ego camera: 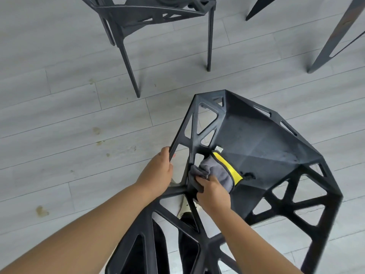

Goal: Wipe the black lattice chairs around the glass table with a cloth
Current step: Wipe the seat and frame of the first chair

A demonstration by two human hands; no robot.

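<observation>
Here we reach both forearms down over the near black lattice chair. Our right hand bunches one grey cloth with a yellow edge, pressing it on the seat's left side. Our left hand curls tight round the chair's left rim strut. Farther off stands a second chair; two slanted dark legs show far right, on the grey plank floor.

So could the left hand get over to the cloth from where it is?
Probably yes. The left hand grips the chair's side bar, right beside the cloth that the right hand presses on the seat. Only thin lattice struts lie between; letting go and reaching over them looks easy.
</observation>
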